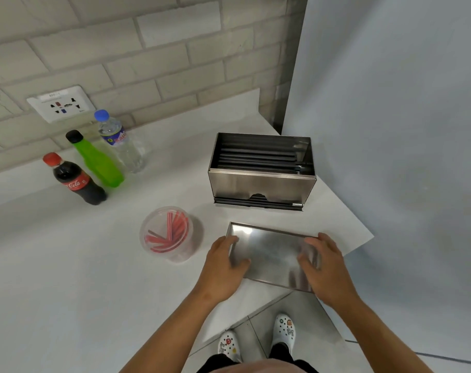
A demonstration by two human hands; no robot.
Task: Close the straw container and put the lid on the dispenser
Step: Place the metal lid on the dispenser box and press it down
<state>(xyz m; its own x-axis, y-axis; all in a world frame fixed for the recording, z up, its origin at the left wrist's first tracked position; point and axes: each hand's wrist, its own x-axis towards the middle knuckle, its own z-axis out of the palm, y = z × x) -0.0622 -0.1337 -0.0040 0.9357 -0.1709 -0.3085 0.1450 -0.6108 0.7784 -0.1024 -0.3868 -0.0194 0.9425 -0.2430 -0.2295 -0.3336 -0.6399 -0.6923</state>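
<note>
A steel straw dispenser (261,184) stands open at the counter's right side, with black straws lying inside it. Its flat steel lid (272,254) lies on the counter in front of it, near the edge. My left hand (223,262) grips the lid's left end and my right hand (323,267) grips its right end. Left of the lid stands a round clear plastic container (170,232) holding red straws; a clear lid appears to sit on its top.
Three bottles stand at the back left: a cola bottle (75,181), a green bottle (97,160) and a water bottle (121,144). A wall socket (61,103) sits on the brick wall. The counter's edge runs just below the lid, with floor and my shoes beyond.
</note>
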